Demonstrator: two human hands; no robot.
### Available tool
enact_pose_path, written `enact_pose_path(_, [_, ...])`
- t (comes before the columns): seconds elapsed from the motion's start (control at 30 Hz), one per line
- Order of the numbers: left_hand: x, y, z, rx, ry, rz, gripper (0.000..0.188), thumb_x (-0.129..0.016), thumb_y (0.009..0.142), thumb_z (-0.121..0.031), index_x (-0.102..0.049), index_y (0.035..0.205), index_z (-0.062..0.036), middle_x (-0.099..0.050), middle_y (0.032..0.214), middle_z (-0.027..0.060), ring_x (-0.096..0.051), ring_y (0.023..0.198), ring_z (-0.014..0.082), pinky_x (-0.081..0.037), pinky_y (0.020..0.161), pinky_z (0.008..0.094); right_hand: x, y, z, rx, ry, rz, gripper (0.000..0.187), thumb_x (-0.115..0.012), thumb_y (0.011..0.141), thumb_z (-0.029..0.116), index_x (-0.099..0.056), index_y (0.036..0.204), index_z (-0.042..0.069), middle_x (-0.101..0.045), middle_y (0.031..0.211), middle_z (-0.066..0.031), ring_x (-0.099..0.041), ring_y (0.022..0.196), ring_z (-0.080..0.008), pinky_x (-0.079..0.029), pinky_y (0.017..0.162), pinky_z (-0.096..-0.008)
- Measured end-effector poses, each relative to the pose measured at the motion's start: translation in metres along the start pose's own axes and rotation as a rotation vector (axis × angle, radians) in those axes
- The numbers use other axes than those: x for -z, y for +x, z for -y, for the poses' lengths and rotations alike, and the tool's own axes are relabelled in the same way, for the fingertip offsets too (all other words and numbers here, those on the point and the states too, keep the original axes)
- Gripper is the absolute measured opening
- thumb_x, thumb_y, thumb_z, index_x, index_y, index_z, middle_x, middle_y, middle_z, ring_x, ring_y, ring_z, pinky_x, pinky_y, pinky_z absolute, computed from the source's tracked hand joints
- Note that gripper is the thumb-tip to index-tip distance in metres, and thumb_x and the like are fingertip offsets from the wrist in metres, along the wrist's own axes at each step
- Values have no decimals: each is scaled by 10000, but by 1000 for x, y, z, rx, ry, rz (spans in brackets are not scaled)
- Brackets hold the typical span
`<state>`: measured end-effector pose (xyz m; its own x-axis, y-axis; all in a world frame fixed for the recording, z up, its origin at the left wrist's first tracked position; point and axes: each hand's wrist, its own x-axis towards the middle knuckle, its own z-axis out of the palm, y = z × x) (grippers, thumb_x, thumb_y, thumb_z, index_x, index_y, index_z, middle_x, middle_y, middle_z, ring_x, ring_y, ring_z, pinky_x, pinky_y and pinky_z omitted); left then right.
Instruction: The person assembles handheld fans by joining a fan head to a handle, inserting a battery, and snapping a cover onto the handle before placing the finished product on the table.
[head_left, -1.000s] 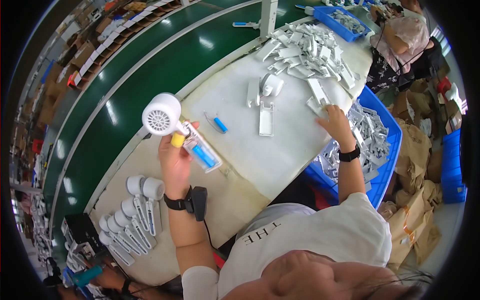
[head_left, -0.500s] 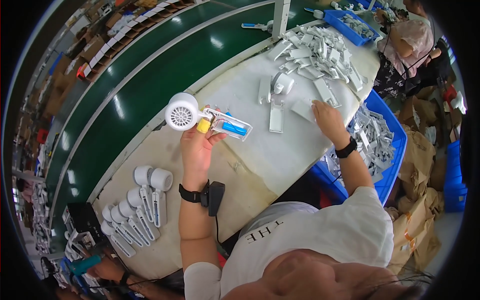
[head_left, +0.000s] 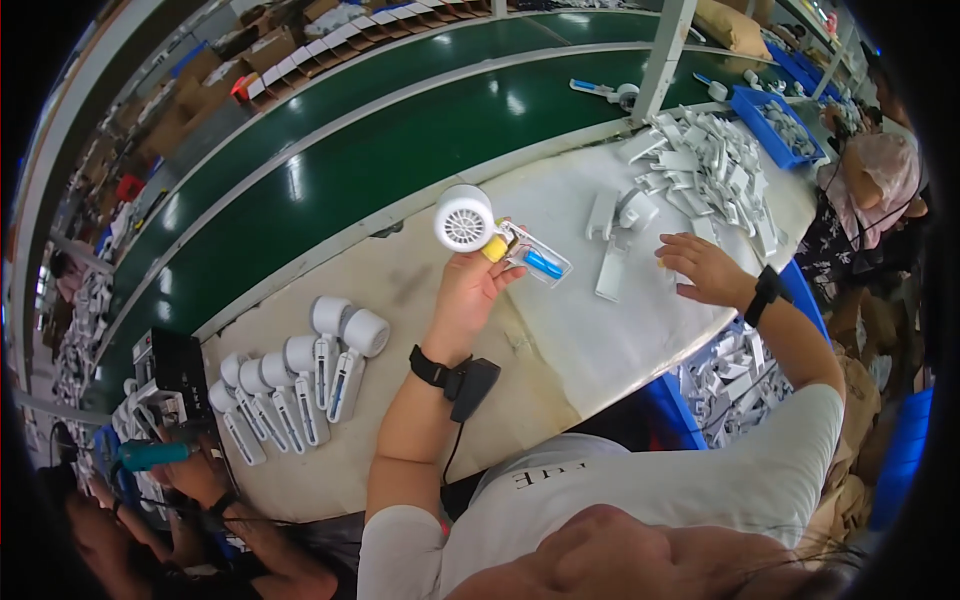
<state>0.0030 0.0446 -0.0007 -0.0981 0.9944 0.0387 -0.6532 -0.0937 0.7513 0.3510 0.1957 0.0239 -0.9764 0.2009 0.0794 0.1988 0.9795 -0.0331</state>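
Since a moment ago, your left hand (head_left: 468, 290) lifts the white fan (head_left: 466, 218) higher, fingers clasping its handle above the bench (head_left: 420, 290); your right hand (head_left: 705, 268) rests spread, holding nothing, near white parts (head_left: 700, 165).

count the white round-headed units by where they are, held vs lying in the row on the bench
Held in the left hand: 1 white round-headed unit
Lying in the row of white units on the bench: 6 that I can make out, overlapping
Total: 7
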Motion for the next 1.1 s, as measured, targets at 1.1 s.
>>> enact_pose_path(1.1, [-18,-14,-16,-589,47,-199,262,-598,827,-20,-547,1083,-2,-626,1023,97,-592,947,170,-481,828,301,-18,183,133,-313,1219,-647,326,-461,911,304,-537,982,-5,-532,719,-17,-471,615,-88,-363,525,-228])
